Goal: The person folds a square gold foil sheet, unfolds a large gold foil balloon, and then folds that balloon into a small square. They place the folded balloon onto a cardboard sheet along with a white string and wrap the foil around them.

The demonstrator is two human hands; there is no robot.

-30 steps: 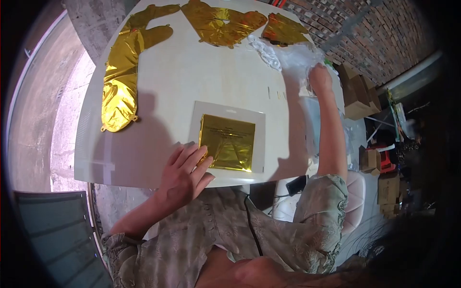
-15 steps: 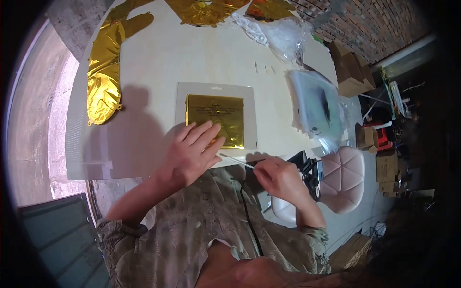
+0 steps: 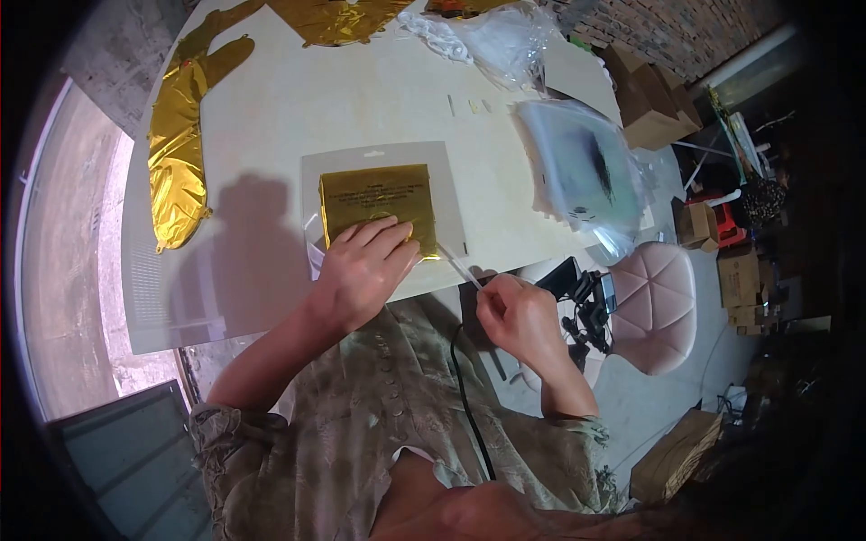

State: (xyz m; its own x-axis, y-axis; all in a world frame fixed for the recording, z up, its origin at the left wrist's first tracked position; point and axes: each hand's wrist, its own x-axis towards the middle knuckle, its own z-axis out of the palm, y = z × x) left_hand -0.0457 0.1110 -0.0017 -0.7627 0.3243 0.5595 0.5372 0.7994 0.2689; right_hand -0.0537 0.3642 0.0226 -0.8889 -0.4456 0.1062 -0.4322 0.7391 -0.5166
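Note:
A folded gold foil balloon (image 3: 377,191) lies in a clear plastic bag (image 3: 311,180) with a hang hole at its far edge and dark print on the front. My left hand (image 3: 361,270) rests on the near part of the bag, fingers stretched out over the gold foil. Between the thumb and fingers of my right hand (image 3: 521,317) is a thin white straw (image 3: 461,268). Its far tip overlaps the bag's near right corner, beside the foil, while my right hand stays just off the table's front edge.
On the pale table (image 3: 262,117), a long gold foil balloon (image 3: 178,135) lies at the left, with more gold foil (image 3: 338,20) at the back. Clear bags (image 3: 577,167) are stacked at the right, near a crumpled plastic bag (image 3: 501,45). A padded chair (image 3: 654,307) stands beside the table.
The straw's tip has moved up from the table edge to the bag's near right corner. My left hand remains on the bag. The camera view has shifted slightly.

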